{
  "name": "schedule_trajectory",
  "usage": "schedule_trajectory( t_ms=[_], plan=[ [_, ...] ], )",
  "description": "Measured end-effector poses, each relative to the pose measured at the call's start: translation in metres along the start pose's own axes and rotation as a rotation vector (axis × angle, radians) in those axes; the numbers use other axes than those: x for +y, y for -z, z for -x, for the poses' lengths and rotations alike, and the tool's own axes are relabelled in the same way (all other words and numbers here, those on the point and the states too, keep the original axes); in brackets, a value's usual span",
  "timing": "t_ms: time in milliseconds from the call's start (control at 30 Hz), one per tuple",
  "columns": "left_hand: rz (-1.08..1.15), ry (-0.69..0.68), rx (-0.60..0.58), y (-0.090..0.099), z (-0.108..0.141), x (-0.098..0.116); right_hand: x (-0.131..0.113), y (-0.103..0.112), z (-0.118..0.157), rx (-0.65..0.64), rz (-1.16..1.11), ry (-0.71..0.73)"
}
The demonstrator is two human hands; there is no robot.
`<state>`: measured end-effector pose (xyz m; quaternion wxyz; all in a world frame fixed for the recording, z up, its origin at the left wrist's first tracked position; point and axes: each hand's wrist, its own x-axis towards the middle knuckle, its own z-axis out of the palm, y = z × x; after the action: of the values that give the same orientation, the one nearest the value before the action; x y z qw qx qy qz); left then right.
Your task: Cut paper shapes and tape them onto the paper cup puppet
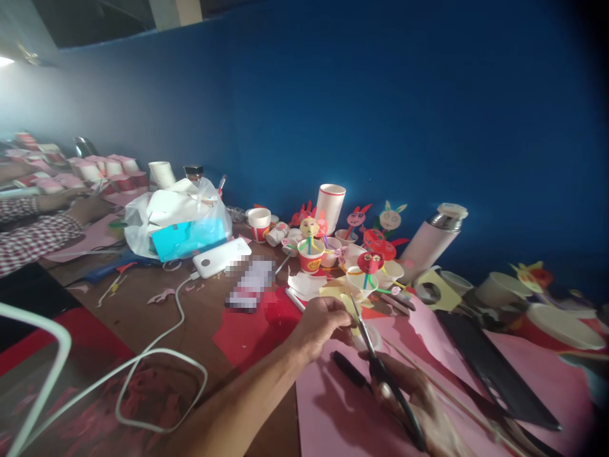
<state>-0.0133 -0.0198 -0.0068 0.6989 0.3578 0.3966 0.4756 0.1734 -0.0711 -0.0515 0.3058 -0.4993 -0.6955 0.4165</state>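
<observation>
My left hand (pixel 323 324) pinches a piece of yellow paper (pixel 348 303) above the pink and red sheets. In my right hand (pixel 412 387) is a pair of scissors with black handles (pixel 390 381), its metal blades pointing up and away against the yellow paper. Beneath the hands lies pink paper (pixel 333 406), with a black pen-like object (pixel 349 369) on it. Just beyond stand paper cups, one with a red paper face (pixel 370 262) on a blue stick and another with a yellow face (pixel 309 226).
A white thermos (pixel 431 241) leans at the right, above a long black object (pixel 499 371). At left are a white power bank (pixel 222 258) with a looping cable, a phone (pixel 252 285) and a plastic bag (pixel 137 222). Another person's checked sleeve (pixel 42 238) shows at far left.
</observation>
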Motion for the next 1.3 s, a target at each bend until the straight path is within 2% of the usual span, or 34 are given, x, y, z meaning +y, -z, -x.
schedule_trajectory(
  t_ms=[133, 333, 667, 1000, 1167, 1300],
  plan=[
    [0.010, 0.005, -0.012, 0.001, -0.001, -0.001, -0.007, 0.001, -0.002, -0.020, 0.034, -0.024],
    [0.020, 0.009, -0.024, 0.002, -0.002, -0.003, -0.010, 0.000, -0.001, 0.015, 0.020, -0.013],
    [0.042, 0.031, -0.033, 0.003, -0.004, -0.003, -0.011, -0.003, 0.000, 0.032, -0.071, -0.132],
    [0.038, 0.038, -0.043, 0.005, -0.005, -0.004, 0.004, -0.006, 0.003, 0.073, -0.114, -0.140],
    [0.016, 0.027, -0.062, 0.006, -0.004, -0.002, 0.003, -0.006, 0.004, 0.064, -0.105, -0.144],
    [-0.034, -0.005, -0.030, 0.007, -0.005, -0.002, 0.000, -0.006, 0.004, 0.054, -0.104, -0.139]
  ],
)
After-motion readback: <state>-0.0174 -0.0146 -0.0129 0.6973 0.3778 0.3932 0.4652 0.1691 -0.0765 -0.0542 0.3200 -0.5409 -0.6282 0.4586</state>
